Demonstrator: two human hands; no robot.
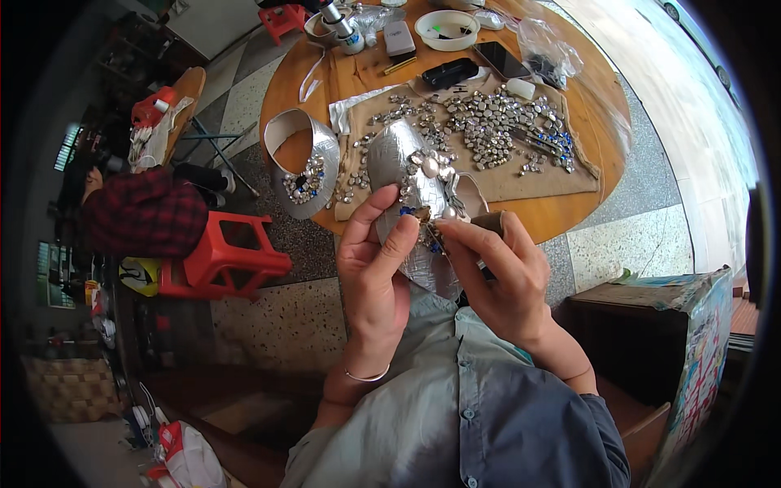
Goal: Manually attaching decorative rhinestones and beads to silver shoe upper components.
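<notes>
Grey-green shirt cloth (423,366) fills the lower centre of the frame, darker toward the right, with a row of buttons down its front. Above it, at mid-frame, is a curved silver piece (386,154) trimmed with pale and blue stones, held up in front of the tabletop (281,93). The person's left hand (373,272), with a thin bangle at the wrist, grips its left side between thumb and fingers. The right hand (508,276) has its fingertips drawn close to the stones from the right; whether they pinch a stone or only press cannot be told.

Behind the hands, a tan cloth (521,187) carries scattered clear stones (488,122), with blue ones and tweezers (533,140) at its right. Left of the cloth lies another silver piece (327,146), open-topped, with a ring of stones. A phone (502,59), a black case (450,73) and a white bowl (425,37) sit toward the top. At the left of the frame, someone in a checked shirt (146,211) is beside a red stool (236,283).
</notes>
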